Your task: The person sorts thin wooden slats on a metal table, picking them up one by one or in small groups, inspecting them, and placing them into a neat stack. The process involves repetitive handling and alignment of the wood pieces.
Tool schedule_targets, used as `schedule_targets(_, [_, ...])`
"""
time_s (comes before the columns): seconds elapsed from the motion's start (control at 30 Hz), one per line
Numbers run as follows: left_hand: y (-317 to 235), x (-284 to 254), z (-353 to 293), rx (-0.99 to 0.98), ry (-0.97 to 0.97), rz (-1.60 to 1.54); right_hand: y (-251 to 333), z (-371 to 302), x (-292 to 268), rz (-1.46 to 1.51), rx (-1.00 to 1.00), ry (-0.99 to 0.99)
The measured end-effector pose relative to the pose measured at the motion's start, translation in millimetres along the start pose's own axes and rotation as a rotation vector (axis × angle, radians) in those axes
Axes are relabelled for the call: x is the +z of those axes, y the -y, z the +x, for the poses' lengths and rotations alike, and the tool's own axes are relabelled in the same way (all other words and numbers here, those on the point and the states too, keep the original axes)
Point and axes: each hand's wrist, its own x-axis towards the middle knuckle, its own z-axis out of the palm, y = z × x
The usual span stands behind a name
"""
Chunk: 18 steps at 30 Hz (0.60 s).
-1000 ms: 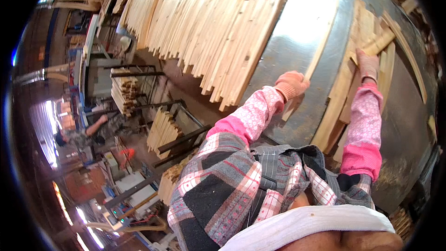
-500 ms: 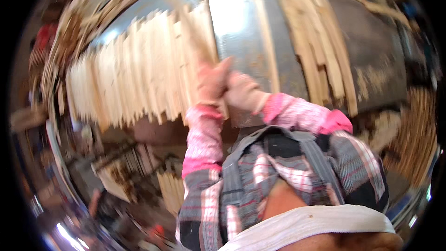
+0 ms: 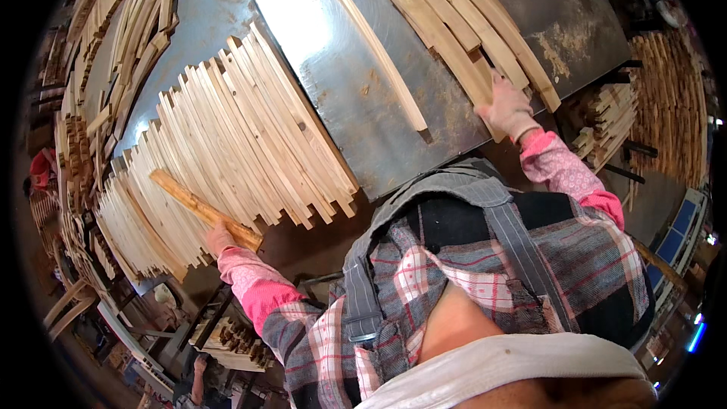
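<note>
My left hand [image 3: 219, 238] is closed on the near end of a darker, bark-edged wooden strip [image 3: 198, 203], which slants across a row of pale wooden strips [image 3: 250, 117] laid side by side. At the right, my gloved right hand [image 3: 507, 109] grips the near end of a wooden board [image 3: 443, 38] among several long boards lying together. Its thumb and fingers are apart across the board's end, though the palm side is hidden. Between the two groups, one narrow strip [image 3: 376, 53] lies alone on the metal tabletop [image 3: 333, 117].
Curved wooden pieces [image 3: 140, 38] are piled along the table's far left. Stacked strips [image 3: 670, 106] stand beyond the right edge, with a smaller stack [image 3: 609, 117] nearer. Below the table's front left is another wood stack [image 3: 235, 344], close to a person's arm [image 3: 198, 379].
Both hands were together near the middle around a blurred strip. My left hand has moved left and my right hand right onto the boards. The view has turned.
</note>
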Motion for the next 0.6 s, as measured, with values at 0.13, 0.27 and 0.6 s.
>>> schedule_targets(0.13, [-53, 41, -26, -0.241, 0.003, 0.232, -15, -17, 41, -0.096, 0.209, 0.128])
schedule_targets(0.27, [-166, 48, -103, 0.419, -0.062, -0.021, -27, -14, 54, 0.326, -0.103, -0.079])
schedule_targets(0.6, [-346, 220, -288, 0.221, 1.179, -0.584, 164, 43, 41, 0.225, -0.067, -0.001])
